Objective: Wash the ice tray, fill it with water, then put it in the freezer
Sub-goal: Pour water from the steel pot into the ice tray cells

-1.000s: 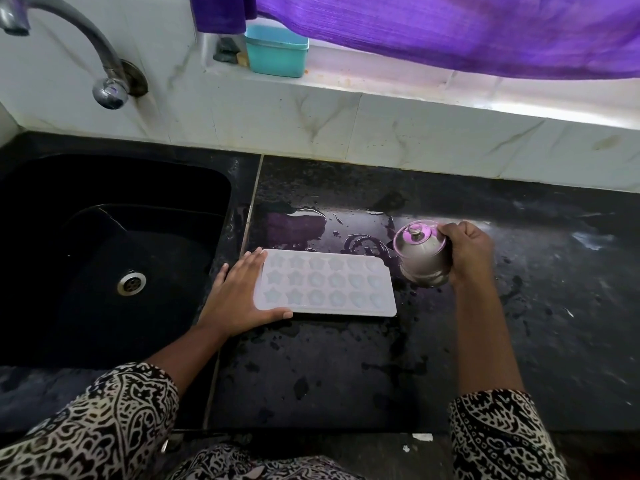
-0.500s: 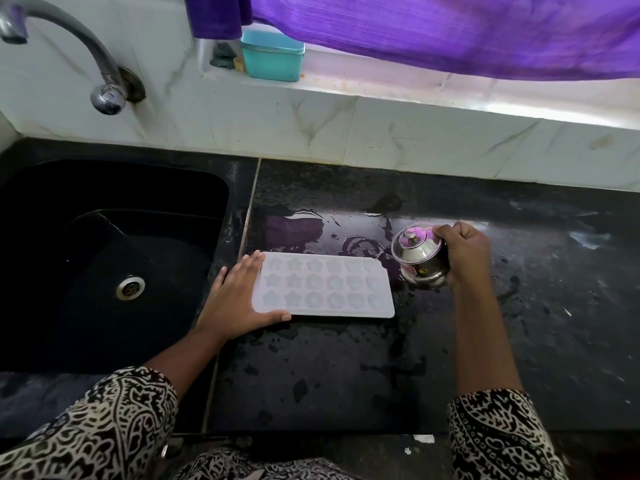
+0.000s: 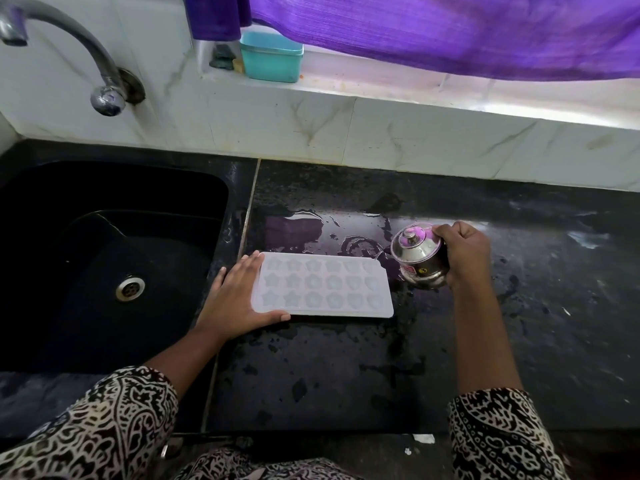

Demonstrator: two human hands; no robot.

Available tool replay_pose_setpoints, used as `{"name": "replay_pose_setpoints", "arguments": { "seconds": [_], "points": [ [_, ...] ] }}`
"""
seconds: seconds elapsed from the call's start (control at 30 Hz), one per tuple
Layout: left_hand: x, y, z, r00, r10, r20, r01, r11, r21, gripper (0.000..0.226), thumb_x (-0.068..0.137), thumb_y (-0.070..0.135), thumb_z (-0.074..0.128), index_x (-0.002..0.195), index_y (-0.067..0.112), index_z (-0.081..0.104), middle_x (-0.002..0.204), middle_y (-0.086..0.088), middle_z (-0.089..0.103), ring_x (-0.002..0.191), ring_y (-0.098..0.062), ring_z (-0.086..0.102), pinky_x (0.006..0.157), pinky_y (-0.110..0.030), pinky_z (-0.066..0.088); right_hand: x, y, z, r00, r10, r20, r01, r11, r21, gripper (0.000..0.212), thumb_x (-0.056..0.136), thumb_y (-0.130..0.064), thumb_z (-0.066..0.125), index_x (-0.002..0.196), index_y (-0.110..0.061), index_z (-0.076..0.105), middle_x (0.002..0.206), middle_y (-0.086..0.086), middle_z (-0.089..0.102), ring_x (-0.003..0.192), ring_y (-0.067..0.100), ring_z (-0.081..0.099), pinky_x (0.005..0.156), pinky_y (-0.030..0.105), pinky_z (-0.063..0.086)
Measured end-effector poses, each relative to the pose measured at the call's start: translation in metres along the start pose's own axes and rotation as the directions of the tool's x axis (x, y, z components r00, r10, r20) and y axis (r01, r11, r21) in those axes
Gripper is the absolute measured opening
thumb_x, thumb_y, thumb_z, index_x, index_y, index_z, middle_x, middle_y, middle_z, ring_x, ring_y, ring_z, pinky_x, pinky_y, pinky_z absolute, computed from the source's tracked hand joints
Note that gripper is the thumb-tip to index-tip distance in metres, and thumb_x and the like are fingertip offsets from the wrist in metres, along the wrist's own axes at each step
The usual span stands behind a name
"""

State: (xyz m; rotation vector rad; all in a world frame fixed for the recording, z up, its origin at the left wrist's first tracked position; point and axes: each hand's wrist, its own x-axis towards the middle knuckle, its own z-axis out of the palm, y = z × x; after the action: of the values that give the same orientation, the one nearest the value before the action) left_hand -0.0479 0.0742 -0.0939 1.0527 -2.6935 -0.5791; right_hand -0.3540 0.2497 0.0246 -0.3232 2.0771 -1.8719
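A pale translucent ice tray (image 3: 322, 289) with star and heart moulds lies flat on the wet black counter (image 3: 346, 368), just right of the sink. My left hand (image 3: 239, 299) rests flat against its left end, thumb along the near edge. My right hand (image 3: 464, 252) grips a small lidded steel pot (image 3: 419, 254), tilted left toward the tray's far right corner. A thin stream of water runs from the pot's rim toward that corner.
A black sink (image 3: 104, 258) with a steel drain lies to the left, under a curved tap (image 3: 79, 53). A teal box (image 3: 272, 57) stands on the white ledge, below a purple curtain (image 3: 450, 32). Puddles lie behind the tray.
The steel pot has tipped further to the left toward the tray, and a thin stream of water now shows at its rim. My left hand has stayed at the tray's left end.
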Motion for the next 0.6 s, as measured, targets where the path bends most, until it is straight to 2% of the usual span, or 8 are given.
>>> {"name": "replay_pose_setpoints", "arguments": {
  "seconds": [0.1,0.27,0.6],
  "points": [
    [-0.0003,0.0003,-0.0002,1.000,-0.001,-0.005,0.001,1.000,-0.002,0.131,0.050,0.104,0.030,0.155,0.029,0.009,0.162,0.013,0.012,0.149,-0.007,0.009,0.121,-0.042,0.004,-0.0015,-0.0017,0.0000,1.000,0.004,-0.003,-0.004,1.000,-0.008,0.032,0.078,-0.007,0.064,0.056,-0.019,0.043,0.043,-0.011,0.051,0.042,0.002,0.052,0.042,0.018,0.043],
    [-0.0005,0.0013,-0.0006,1.000,0.003,-0.013,-0.003,1.000,0.004,0.132,0.049,0.104,0.029,0.155,0.028,0.011,0.162,0.012,0.014,0.149,-0.008,0.011,0.121,-0.043,0.006,-0.0020,-0.0026,0.0010,1.000,-0.002,-0.014,0.002,0.999,-0.034,0.031,0.077,-0.007,0.064,0.057,-0.018,0.044,0.055,-0.001,0.048,0.055,0.013,0.049,0.054,0.028,0.043],
    [-0.0003,0.0001,-0.0002,1.000,0.002,-0.007,-0.002,1.000,-0.004,0.131,0.049,0.104,0.030,0.155,0.029,0.010,0.162,0.012,0.013,0.149,-0.008,0.010,0.121,-0.043,0.005,-0.0008,-0.0049,0.0013,0.999,0.012,-0.033,-0.013,0.999,-0.043,0.031,0.077,-0.008,0.065,0.056,-0.018,0.045,0.056,-0.001,0.050,0.055,0.013,0.049,0.055,0.030,0.044]
  ]
}}
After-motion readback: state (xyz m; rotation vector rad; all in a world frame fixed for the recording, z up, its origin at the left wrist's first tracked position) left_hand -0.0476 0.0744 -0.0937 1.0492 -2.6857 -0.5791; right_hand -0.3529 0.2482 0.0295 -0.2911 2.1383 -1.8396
